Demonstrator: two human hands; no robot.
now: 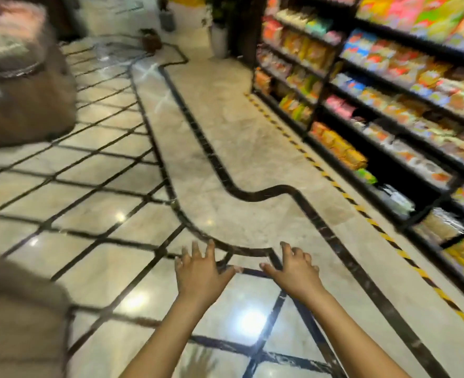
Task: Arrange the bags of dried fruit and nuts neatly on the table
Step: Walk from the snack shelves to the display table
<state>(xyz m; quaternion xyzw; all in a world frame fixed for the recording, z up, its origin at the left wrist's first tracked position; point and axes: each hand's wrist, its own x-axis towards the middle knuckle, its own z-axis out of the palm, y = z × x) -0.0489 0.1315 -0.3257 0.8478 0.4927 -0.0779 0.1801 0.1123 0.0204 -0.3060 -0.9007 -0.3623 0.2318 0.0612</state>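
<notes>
— Hands first: what are they doing?
— Left hand [202,271] and right hand [293,268] are both stretched forward, fingers spread, holding nothing, side by side over the floor [252,159].
— Bags?
— Blurred packets fill the shelves [388,85] along the right; which hold fruit or nuts, I cannot tell.
— Room to move?
— Bare tiles ahead; a striped yellow-black line [334,184] edges the shelves. A brown table [29,105] corner sits at far left.
</notes>
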